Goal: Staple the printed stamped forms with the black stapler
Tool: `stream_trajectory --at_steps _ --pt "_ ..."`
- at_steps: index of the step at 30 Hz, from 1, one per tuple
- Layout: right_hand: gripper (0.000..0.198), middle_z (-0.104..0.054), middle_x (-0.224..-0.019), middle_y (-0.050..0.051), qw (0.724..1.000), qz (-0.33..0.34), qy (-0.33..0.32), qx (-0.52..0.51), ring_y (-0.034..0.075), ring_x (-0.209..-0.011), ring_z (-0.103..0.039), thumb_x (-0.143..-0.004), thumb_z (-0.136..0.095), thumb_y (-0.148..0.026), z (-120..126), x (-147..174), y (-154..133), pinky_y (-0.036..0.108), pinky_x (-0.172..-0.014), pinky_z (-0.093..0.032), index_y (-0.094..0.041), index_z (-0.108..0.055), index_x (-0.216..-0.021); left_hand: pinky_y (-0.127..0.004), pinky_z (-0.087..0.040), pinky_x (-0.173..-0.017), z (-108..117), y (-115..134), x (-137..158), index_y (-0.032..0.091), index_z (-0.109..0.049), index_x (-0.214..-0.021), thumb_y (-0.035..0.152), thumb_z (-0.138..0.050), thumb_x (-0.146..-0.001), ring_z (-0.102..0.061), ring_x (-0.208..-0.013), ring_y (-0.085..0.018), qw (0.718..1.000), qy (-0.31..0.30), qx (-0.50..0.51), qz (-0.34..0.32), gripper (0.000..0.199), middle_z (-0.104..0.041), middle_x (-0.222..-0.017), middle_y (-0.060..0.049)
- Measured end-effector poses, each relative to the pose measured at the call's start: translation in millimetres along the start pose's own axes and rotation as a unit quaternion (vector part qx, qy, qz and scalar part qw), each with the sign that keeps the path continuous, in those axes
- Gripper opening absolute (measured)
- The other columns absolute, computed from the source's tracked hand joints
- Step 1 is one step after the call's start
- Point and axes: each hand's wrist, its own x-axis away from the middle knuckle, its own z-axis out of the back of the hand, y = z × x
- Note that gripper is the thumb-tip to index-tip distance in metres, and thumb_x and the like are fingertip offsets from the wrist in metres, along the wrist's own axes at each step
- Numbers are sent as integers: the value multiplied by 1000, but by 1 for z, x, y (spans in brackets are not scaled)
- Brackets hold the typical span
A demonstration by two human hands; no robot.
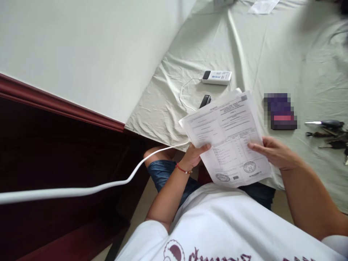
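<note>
A small stack of printed sheets, with stamps near the lower edge, is held tilted in front of my shirt at the cloth-covered table. My left hand grips its left edge, thumb on top and fingers hidden behind. On the right edge, my right hand pinches the sheets the same way. Just past the top edge lies a dark device, partly covered by the paper. Behind it a white box-like device with a black end rests on the cloth, a thin cable running from it.
Right of the sheets lies a blurred dark purple item. Farther right are a black-handled tool and keys. A white cable crosses from the left to the table edge. Another paper lies at the back of the pale tablecloth.
</note>
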Motion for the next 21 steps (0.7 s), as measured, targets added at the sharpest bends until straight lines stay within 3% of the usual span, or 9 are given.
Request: stream_trajectory --at_steps 5,8,11,14,16,18,20,21 --pt "44 -85 -101 11 1000 16 18 -4 41 -97 -82 -74 -94 -61 4 -12 -1 60 -87 -71 -25 -87 -100 -60 -52 -120 5 4 -8 18 -82 -119 44 -106 -61 -73 -132 -41 998 -53 -20 30 67 -84 -124 -16" --pt "45 -84 -92 11 998 36 3 52 40 -91 -82 -79 -89 -65 6 -18 2 61 -80 -71 -24 -85 -99 -57 -52 -121 -1 9 -17 20 -80 -128 47 -102 -68 -71 -135 -39 1000 -6 -7 -27 70 -83 -126 -14" --pt "50 -83 -91 8 981 130 3 145 37 -89 -82 -87 -80 -68 9 -25 -3 55 -74 -71 -25 -83 -112 -54 -54 -119 -6 10 -24 21 -79 -130 46 -102 -68 -74 -131 -37 998 26 -16 -58 71 -83 -126 -12" --pt "58 -82 -110 9 926 248 110 264 37 -100 -80 -92 -73 -68 11 -34 -21 54 -78 -70 -28 -75 -135 -55 -57 -115 -8 5 -27 20 -81 -127 48 -102 -67 -76 -125 -37 998 13 -35 -49 68 -84 -124 -12" --pt "65 -78 -129 13 864 281 236 345 40 -111 -77 -95 -70 -65 8 -40 -41 59 -87 -67 -28 -67 -148 -54 -58 -114 -8 1 -25 20 -83 -121 49 -101 -68 -77 -123 -37 998 -3 -51 -43 63 -84 -123 -12" --pt "68 -68 -149 19 788 306 321 427 43 -131 -68 -99 -65 -59 -1 -43 -65 65 -103 -59 -24 -59 -157 -54 -59 -113 -9 -3 -22 20 -84 -116 49 -100 -70 -78 -121 -36 996 -21 -71 -41 57 -84 -124 -12" --pt "63 -60 -160 20 730 345 314 498 45 -148 -54 -104 -58 -52 -15 -47 -89 68 -117 -48 -20 -58 -159 -54 -59 -112 -9 -4 -18 19 -84 -115 50 -100 -71 -77 -121 -36 995 -38 -84 -37 56 -83 -127 -13" --pt "58 -64 -156 17 719 370 272 522 43 -150 -52 -106 -54 -51 -22 -50 -98 67 -120 -45 -23 -61 -156 -54 -59 -112 -9 -4 -17 19 -84 -117 51 -99 -71 -77 -121 -36 994 -47 -88 -32 57 -83 -128 -13"
